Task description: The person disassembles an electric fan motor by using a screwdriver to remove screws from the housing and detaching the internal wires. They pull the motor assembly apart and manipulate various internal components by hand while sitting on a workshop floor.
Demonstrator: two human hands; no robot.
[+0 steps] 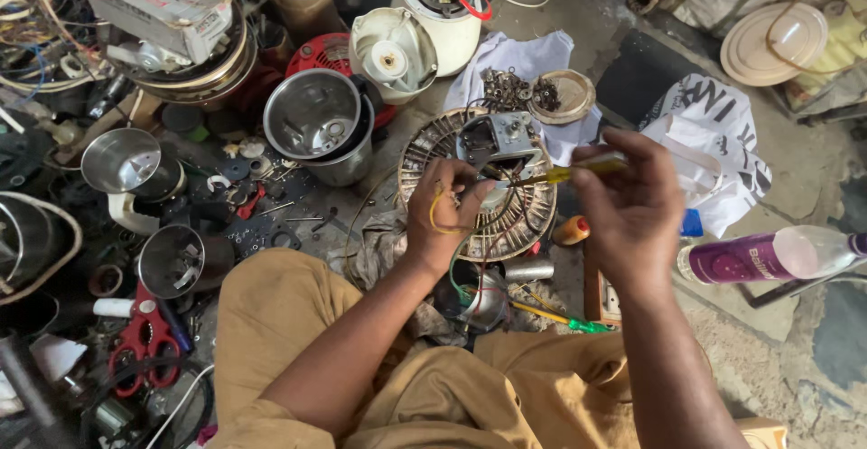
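Left hand [444,217] is curled shut, pinching a thin yellow wire [437,217] just in front of the round motor core [483,187]: light, floppy, hold near its end. Right hand [632,205], right of the core, grips a yellow-handled screwdriver [578,171], stiff, tip toward the core.

White cardboard box [155,2] top left; purple-labelled bottle [772,257] lying right.

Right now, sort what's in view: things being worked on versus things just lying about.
In hand:
left hand with yellow wire loop
right hand with yellow-handled screwdriver
round slotted motor core

Lying about:
steel jar
red-handled pliers
purple plastic bottle
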